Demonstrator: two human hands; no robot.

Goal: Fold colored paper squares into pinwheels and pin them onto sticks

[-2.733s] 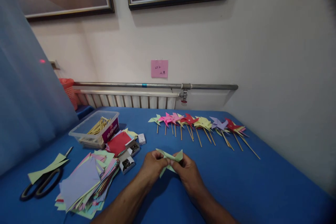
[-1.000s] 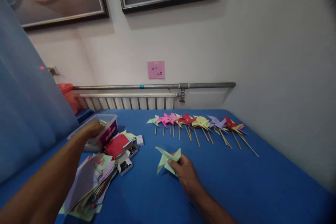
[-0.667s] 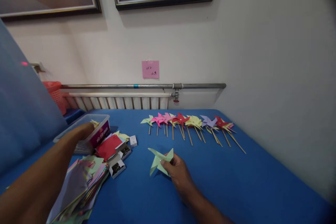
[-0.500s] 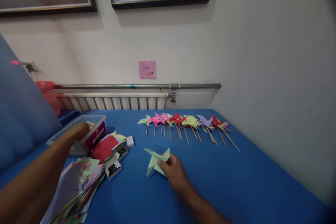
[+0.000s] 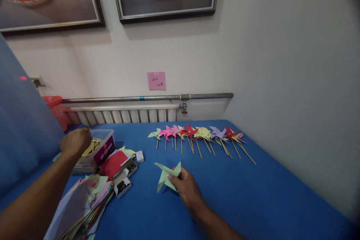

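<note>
Handling the green pinwheel [image 5: 162, 177] well seemed to call for a light, steady pinch close to its bright centre pin, firm enough to keep the folded tips gathered there yet gentle enough to leave the blades uncreased. Over the plastic box [image 5: 108, 145], care seemed wise as well: the sticks [image 5: 92, 147] lay loosely heaped, so a single one was probably best drawn out by its end, without dragging its neighbours.

The hands were well apart. The right hand [image 5: 189, 189] was clamped on the pinwheel, thumb in front by the pin and the other fingers mostly hidden behind the paper; the pinwheel was above the blue worktop [image 5: 157, 215], near its middle. The left hand [image 5: 75, 140] hung over the far left part of the box, its fingers curled inward; whether they gripped a stick could not be told. Nearest that forearm lay the paper stack [image 5: 74, 204].
</note>
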